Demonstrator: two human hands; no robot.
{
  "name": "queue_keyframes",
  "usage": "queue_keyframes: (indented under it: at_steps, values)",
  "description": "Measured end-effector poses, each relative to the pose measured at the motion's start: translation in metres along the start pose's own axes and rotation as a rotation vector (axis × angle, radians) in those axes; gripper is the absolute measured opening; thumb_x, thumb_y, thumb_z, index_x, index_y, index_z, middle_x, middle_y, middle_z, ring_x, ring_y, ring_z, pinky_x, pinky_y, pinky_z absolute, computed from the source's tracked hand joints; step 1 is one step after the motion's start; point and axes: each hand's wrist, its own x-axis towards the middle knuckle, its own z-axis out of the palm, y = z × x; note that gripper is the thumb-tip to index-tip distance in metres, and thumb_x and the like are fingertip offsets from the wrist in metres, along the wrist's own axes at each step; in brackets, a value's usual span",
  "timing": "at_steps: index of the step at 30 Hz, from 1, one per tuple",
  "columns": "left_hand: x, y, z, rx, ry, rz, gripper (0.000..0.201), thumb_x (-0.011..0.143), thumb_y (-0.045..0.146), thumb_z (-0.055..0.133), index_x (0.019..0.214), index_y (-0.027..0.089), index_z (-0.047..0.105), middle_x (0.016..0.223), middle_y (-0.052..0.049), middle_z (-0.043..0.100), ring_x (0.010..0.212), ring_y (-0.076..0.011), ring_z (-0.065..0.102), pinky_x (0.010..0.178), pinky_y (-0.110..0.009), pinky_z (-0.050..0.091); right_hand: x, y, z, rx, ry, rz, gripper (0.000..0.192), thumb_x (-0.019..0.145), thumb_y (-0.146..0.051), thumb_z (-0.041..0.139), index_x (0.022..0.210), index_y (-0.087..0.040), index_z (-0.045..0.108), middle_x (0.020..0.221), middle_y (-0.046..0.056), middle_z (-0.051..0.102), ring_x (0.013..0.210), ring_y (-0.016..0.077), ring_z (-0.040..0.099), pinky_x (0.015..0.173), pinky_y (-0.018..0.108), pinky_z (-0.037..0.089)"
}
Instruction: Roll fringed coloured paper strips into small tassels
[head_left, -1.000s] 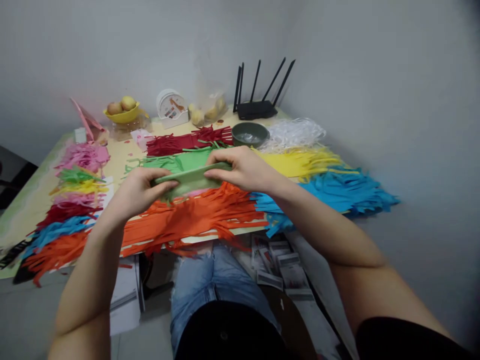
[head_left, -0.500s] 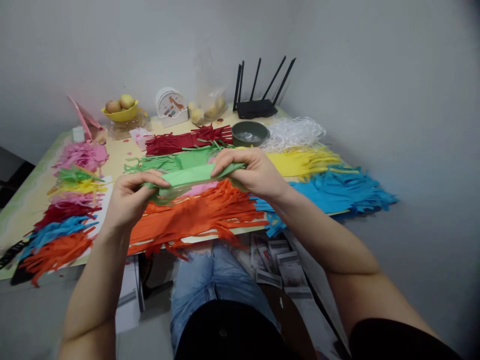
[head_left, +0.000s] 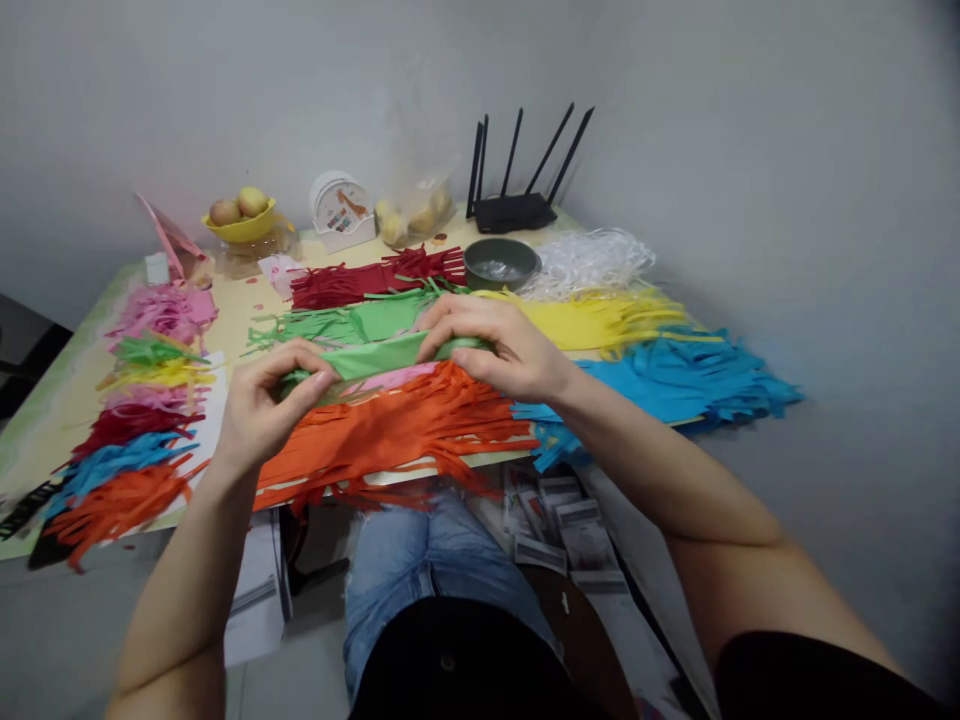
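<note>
A strip of light green tissue paper (head_left: 375, 360) is stretched level between my hands, above the table. My left hand (head_left: 274, 395) pinches its left end between thumb and fingers. At the other end my right hand (head_left: 499, 345) grips it, fingers over the top and thumb in front. Below the strip lies a pile of orange fringed paper (head_left: 390, 430), with a bit of pink paper (head_left: 397, 378) showing. Just behind is green fringed paper (head_left: 386, 315), partly hidden by my hands.
Dark red fringe (head_left: 341, 285), yellow fringe (head_left: 592, 322) and blue fringe (head_left: 667, 380) lie around. A green-grey bowl (head_left: 501, 265), white strands (head_left: 596, 262) and a black router (head_left: 514, 213) stand behind. Small coloured bundles (head_left: 142, 455) line the left, below pink fringe (head_left: 161, 315).
The green strip has turned or folded slightly between my hands. My right fingers have shifted, with the thumb now further forward; both hands stay in about the same place.
</note>
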Motion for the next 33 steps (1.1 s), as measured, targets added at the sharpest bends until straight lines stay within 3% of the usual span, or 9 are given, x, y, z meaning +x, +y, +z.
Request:
queue_keyframes:
  at_steps: [4,8,11,14,18,22,27,30,33]
  values:
    - [0.0,0.009,0.009,0.216,0.033,0.021,0.027,0.083,0.033,0.07,0.066,0.02,0.054,0.071,-0.002,0.06,0.069,-0.0149,0.055,0.069,-0.027,0.044,0.002,-0.002,0.003,-0.119,0.054,0.087,0.016,0.089,-0.029,0.061,0.08,-0.016,0.063,0.082,0.005,0.067,0.08,0.0157,0.062,0.077,0.028,0.046]
    - [0.0,0.013,0.01,0.358,0.062,0.028,0.023,0.082,0.039,0.072,0.09,0.02,0.06,0.085,-0.003,0.066,0.075,-0.0156,0.058,0.07,-0.025,0.045,0.006,-0.004,0.005,-0.241,0.012,0.203,0.021,0.087,-0.024,0.063,0.106,-0.016,0.065,0.099,0.007,0.071,0.09,0.0183,0.064,0.081,0.029,0.046]
    - [0.007,0.017,0.006,0.419,-0.119,0.019,0.033,0.081,0.047,0.071,0.098,0.019,0.067,0.091,-0.006,0.07,0.083,-0.02,0.063,0.076,-0.028,0.047,0.009,-0.007,0.004,-0.275,-0.105,0.196,0.013,0.089,-0.021,0.061,0.096,-0.016,0.071,0.097,0.008,0.072,0.091,0.0187,0.064,0.082,0.029,0.045]
    - [0.019,0.022,0.006,0.333,-0.324,-0.039,0.037,0.085,0.052,0.066,0.1,0.019,0.072,0.097,-0.007,0.075,0.086,-0.021,0.067,0.076,-0.028,0.049,0.012,-0.011,0.001,-0.267,-0.179,0.181,0.014,0.09,-0.019,0.06,0.093,-0.015,0.072,0.094,0.008,0.071,0.087,0.0171,0.064,0.078,0.027,0.043]
    - [0.029,0.026,0.008,0.17,-0.458,-0.135,0.036,0.09,0.045,0.059,0.075,0.016,0.072,0.069,-0.005,0.072,0.06,-0.0147,0.062,0.057,-0.022,0.046,0.017,-0.017,-0.004,-0.247,-0.238,0.19,0.014,0.089,-0.021,0.062,0.094,-0.014,0.073,0.095,0.008,0.072,0.086,0.0169,0.063,0.077,0.027,0.042]
    - [0.029,0.028,0.01,0.14,-0.404,-0.148,0.03,0.086,0.038,0.064,0.07,0.015,0.073,0.062,-0.004,0.07,0.053,-0.0124,0.06,0.051,-0.02,0.044,0.024,-0.02,-0.004,-0.207,-0.265,0.265,0.018,0.085,-0.029,0.07,0.096,-0.014,0.074,0.095,0.007,0.075,0.085,0.0166,0.065,0.075,0.026,0.042]
    - [0.02,0.024,0.009,0.007,-0.254,-0.214,0.024,0.083,0.037,0.071,0.074,0.014,0.073,0.063,-0.004,0.071,0.054,-0.0137,0.065,0.053,-0.021,0.05,0.021,-0.016,0.003,-0.07,-0.161,0.339,0.016,0.086,-0.027,0.068,0.079,-0.013,0.073,0.071,0.002,0.072,0.065,0.011,0.063,0.064,0.023,0.042]
    - [0.013,0.018,0.01,-0.137,-0.089,-0.272,0.019,0.079,0.032,0.075,0.08,0.014,0.075,0.061,-0.004,0.07,0.051,-0.0132,0.064,0.053,-0.022,0.052,0.013,-0.009,0.01,0.14,-0.03,0.374,0.017,0.087,-0.028,0.066,0.089,-0.014,0.075,0.072,0.002,0.073,0.061,0.0102,0.064,0.061,0.022,0.047]
    - [0.008,0.012,0.012,-0.349,-0.005,-0.331,0.024,0.076,0.03,0.078,0.095,0.015,0.078,0.064,-0.004,0.071,0.051,-0.0135,0.064,0.053,-0.024,0.054,0.007,-0.002,0.016,0.355,0.037,0.387,0.024,0.084,-0.03,0.068,0.101,-0.016,0.078,0.075,0.002,0.075,0.064,0.0111,0.067,0.063,0.023,0.053]
